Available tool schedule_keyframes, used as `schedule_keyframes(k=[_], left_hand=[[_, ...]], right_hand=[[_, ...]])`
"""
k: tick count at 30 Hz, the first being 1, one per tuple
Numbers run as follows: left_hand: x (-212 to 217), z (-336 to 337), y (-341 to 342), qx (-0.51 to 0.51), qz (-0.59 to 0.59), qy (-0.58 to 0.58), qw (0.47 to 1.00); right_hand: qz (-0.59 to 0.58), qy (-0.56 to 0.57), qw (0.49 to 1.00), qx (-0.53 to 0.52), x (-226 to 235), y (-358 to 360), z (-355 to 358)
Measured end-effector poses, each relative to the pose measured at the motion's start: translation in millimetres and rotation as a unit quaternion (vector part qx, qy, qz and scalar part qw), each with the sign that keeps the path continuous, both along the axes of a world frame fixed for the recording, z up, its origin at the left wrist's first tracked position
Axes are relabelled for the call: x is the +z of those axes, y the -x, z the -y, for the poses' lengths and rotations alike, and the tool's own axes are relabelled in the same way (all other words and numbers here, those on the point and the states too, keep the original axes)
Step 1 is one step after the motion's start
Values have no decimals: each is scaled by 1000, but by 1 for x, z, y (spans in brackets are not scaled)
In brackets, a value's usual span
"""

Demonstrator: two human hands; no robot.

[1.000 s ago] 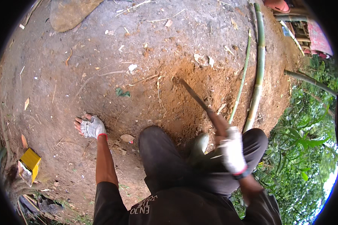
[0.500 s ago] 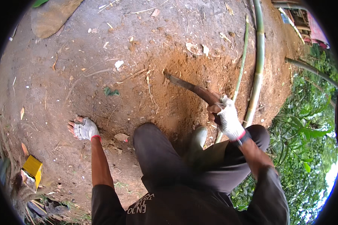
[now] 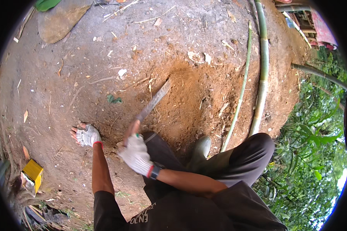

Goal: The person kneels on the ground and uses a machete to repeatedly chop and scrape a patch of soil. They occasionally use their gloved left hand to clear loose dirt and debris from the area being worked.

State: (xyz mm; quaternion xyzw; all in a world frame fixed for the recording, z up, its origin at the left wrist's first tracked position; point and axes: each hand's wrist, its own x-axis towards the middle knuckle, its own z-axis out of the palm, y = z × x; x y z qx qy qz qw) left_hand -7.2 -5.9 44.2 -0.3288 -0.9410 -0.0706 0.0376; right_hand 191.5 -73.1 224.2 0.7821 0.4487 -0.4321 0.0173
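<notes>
Jutting from the curled, gripping fingers of the right hand [image 3: 135,152], the knife [image 3: 155,101] points forward and rightward, its long axis slanting over the soil [image 3: 187,106]. Left of those fingers, the left hand [image 3: 87,135] lies with fingers outstretched. Earlier, the knife slanted leftward from farther right.

Blade [image 3: 155,101]: metal, dull, soil-streaked. Gloves [image 3: 137,154]: knit cloth, matt, ribbed texture. Trousers [image 3: 255,151]: matt cloth. Boot [image 3: 202,146]: smooth, rubber-looking, slight sheen. Soil [image 3: 185,102]: loose, rough, crumbly. Thick pole [image 3: 263,71], right: bamboo, smooth between nodes, faint gloss. Stone [image 3: 59,24], far left: matt. Box [image 3: 34,171], near left: looks like card, smooth.
</notes>
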Motion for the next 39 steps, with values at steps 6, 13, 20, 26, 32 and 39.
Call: schedule_keyframes(k=[6,13,20,26,32,39], left_hand=[[26,-13,9,1,15,-7,1000],[-4,-3,14,-5,-4,8,1000],[-24,-14,11,-5,13,-9,1000],[-21,-5,54,-11,-15,-13,1000],[-20,-4,57,-13,-16,6,1000],[15,-15,87,0,43,4,999]], right_hand=[[-60,-186,965,-173,117,-122,-24],[-184,-148,923,-303,247,-269,8],[-111,-86,982,-125,149,-236,-33],[-108,-189,973,-81,57,-122,-24],[-296,11,950,-102,-9,102,-16],[-144,-87,983,-70,90,8,0]])
